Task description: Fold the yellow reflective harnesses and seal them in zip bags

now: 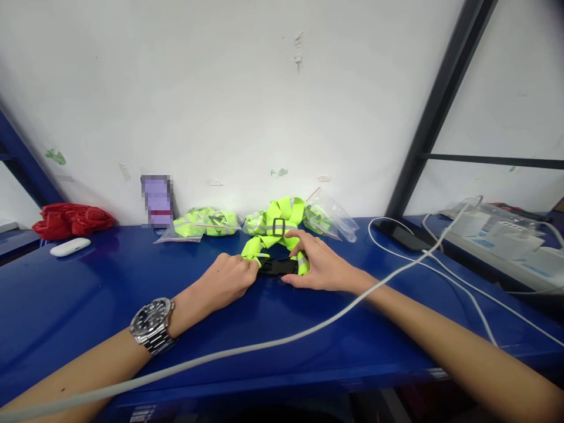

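A neon yellow-green reflective strap [284, 210] lies bunched in front of me on the blue table, with a black slider [278, 227] at its middle. Nearer to me, a black side-release buckle [278, 267] joins the strap's ends. My left hand [231, 276] is closed, its fingers pinching the strap at the buckle's left end. My right hand [324, 263] curves around the strap's right side, thumb at the buckle's right end and fingertips near the slider. The right palm hides part of the strap.
Behind lie a bagged yellow-green strap [207, 222] and an opened clear bag [337, 217]. A phone [157, 201] leans on the wall. Left are a red bag [73, 220] and white case [70, 247]. A white cable [282, 339] crosses before my arms; another phone [403, 234] lies right.
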The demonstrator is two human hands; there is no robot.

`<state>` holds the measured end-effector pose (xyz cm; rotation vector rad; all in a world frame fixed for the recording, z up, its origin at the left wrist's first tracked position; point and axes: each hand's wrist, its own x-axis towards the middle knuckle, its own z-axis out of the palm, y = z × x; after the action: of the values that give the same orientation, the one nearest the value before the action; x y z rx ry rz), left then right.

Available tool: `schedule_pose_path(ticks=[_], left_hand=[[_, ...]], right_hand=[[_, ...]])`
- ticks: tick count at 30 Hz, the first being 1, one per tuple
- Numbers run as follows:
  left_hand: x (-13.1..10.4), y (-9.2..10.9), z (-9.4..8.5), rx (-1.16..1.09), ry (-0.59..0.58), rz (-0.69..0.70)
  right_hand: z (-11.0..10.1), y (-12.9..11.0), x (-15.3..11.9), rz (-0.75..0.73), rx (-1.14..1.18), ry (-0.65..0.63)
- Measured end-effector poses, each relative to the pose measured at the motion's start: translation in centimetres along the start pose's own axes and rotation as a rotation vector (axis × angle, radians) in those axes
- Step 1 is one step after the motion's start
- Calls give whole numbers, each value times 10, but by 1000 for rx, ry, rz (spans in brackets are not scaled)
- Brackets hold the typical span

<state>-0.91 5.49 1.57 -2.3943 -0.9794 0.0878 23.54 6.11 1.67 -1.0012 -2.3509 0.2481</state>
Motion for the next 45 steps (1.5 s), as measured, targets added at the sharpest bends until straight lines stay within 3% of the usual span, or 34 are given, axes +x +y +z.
schedule_pose_path(ticks=[11,18,22,27,32,39,43,45], left_hand=[[0,3,3,-16,61,32],[2,10,-9,66,-17,108],[3,13,-10,52,6,125],[4,13,-10,-15,52,49],[-4,-9,-11,-68,111,-65],[-8,-52,12,-357,313,-9],[-8,-57,14,-458,360,-198],[-8,-55,10,-582,283,-342]], right_hand=[[-3,2,-2,-24,27,-23],[4,-3,1,-1,42,-51],[6,-3,2,7,37,-57],[4,-3,3,8,-9,-42],[-9,1,2,-74,-67,-25],[-22,12,3,-81,-50,15],[-21,15,2,-73,-10,84],[-20,15,2,-59,5,136]])
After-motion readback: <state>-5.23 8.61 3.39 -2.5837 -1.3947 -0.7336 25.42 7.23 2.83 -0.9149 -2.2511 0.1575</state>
